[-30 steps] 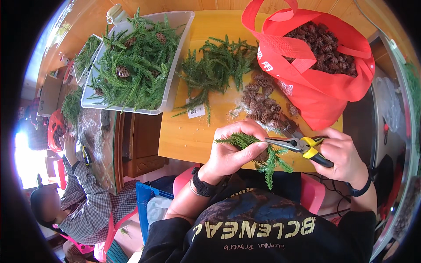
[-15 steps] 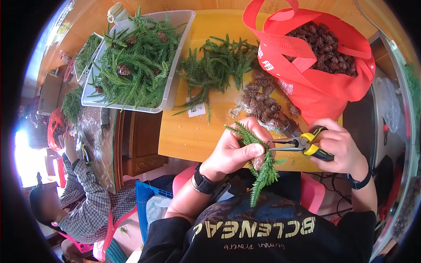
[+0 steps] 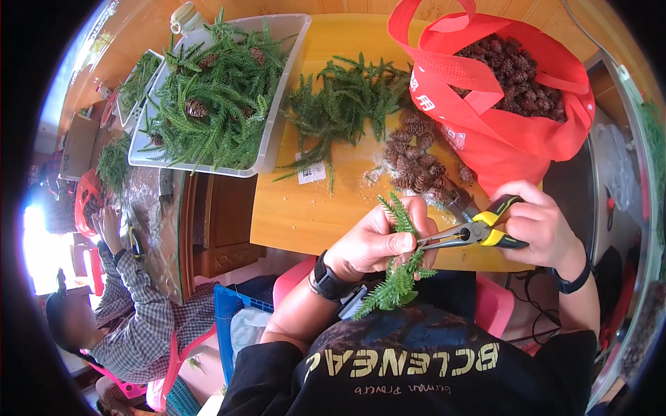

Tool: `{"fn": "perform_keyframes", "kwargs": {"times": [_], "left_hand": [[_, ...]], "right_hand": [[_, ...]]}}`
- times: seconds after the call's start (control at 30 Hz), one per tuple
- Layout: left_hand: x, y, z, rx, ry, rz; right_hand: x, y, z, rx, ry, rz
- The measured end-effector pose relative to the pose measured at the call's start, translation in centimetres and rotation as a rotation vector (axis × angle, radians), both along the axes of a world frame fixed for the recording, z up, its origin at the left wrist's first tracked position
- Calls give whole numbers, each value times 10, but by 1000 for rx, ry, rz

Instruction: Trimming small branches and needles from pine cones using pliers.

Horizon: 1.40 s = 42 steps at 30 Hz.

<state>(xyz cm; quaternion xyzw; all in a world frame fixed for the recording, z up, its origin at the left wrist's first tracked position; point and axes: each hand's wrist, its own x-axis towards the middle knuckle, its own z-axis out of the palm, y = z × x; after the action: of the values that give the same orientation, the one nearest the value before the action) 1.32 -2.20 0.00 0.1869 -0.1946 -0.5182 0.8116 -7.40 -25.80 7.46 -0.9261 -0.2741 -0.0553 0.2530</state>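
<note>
My left hand (image 3: 381, 239) pinches a green artificial pine sprig (image 3: 394, 284) between thumb and fingers, above the table's front edge. The sprig's tips stick out above and below the hand. My right hand (image 3: 538, 225) is wrapped round the handles of yellow-and-black needle-nose pliers (image 3: 475, 232). Their long jaws point left and reach the sprig beside my left thumb. What lies between the jaw tips is too small to make out. Behind my hands, a heap of brown pinecones (image 3: 416, 163) lies on the yellow table (image 3: 305, 225).
A clear plastic bin (image 3: 260, 149) holds green sprigs and a few pinecones. More loose sprigs (image 3: 350, 97) lie beside it. A red bag (image 3: 499, 149) full of pinecones stands at the back right. At the left, a person in a checked shirt (image 3: 139, 333) sits at another table.
The sprig has turned in my left hand, its lower end swinging left. The pliers' jaws have come closer together and moved slightly left against it.
</note>
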Motion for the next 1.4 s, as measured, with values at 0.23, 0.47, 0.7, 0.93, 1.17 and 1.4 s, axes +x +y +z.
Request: {"fn": "perform_keyframes", "kwargs": {"times": [0.23, 0.47, 0.7, 0.93, 1.17, 1.4], "left_hand": [[-1, -1, -4, -51, 47, -58], [-1, -1, -2, -36, 57, -65], [-2, 0, -3, -31, 66, -90], [8, 2, -4, 39, -240, 230], [10, 6, -1, 115, -712, 627], [9, 5, -2, 171, -913, 751]], "right_hand": [[2, 1, -3, 10, -33, 14], [4, 1, -3, 11, -73, 44], [4, 0, 2, -6, -55, 74], [-2, 1, -3, 18, 16, 0], [-16, 10, 0, -18, -8, -135], [-21, 18, 4, -17, -24, -183]]}}
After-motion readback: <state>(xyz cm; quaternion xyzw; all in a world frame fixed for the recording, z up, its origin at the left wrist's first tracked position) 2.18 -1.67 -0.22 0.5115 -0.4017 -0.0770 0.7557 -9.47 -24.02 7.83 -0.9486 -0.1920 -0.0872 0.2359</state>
